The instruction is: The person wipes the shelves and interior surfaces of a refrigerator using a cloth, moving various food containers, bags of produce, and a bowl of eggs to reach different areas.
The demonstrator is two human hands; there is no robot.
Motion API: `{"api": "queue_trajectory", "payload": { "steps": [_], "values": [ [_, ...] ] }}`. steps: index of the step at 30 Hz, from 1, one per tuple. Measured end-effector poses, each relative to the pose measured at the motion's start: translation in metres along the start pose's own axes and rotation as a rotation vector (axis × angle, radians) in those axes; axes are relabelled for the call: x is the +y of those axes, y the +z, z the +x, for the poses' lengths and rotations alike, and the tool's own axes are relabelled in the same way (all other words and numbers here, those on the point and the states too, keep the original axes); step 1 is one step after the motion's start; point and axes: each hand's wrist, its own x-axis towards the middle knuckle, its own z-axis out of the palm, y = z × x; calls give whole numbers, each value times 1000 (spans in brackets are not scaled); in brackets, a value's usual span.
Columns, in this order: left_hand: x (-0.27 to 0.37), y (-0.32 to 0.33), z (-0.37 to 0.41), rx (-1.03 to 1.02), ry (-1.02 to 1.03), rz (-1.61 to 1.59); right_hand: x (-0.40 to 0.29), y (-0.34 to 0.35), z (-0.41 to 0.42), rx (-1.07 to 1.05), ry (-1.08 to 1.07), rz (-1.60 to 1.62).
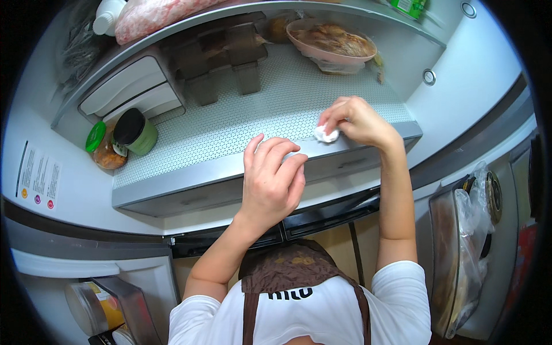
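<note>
My right hand (351,120) pinches a small crumpled white wad (326,134), perhaps tissue or cloth. The wad rests against the front edge of a refrigerator shelf (215,125) with a patterned surface. Just left of it, my left hand (275,174) hovers at the grey front trim (181,181), fingers spread and curled, holding nothing. Whether its fingertips touch the trim I cannot tell. A pink bowl of food (332,41) stands at the back right of this shelf. At its left end are a green jar with a black lid (137,131) and a green-lidded jar (105,144) of orange-brown food.
Dark translucent bins (220,56) stand at the back of the shelf. Above, an upper shelf edge (267,6) carries a bag of pinkish contents (159,17). Both doors are open, with containers in the left door bin (129,302) and bagged items in the right door bin (444,258).
</note>
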Motion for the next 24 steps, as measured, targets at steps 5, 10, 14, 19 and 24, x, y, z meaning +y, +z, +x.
{"api": "queue_trajectory", "payload": {
  "steps": [5,10,14,19,24],
  "values": [
    [-3,3,2,0,1,-15,27,-31,-48,407,450,-428],
    [-3,4,6,14,15,-22,50,-40,-65,587,953,-548],
    [-7,4,6,22,32,-29,31,-23,-59,550,870,-488],
    [-4,-12,18,97,-17,-14,-29,20,-21,262,310,63],
    [14,-42,59,295,24,22,-40,-3,6,684,158,576]
  ]
}}
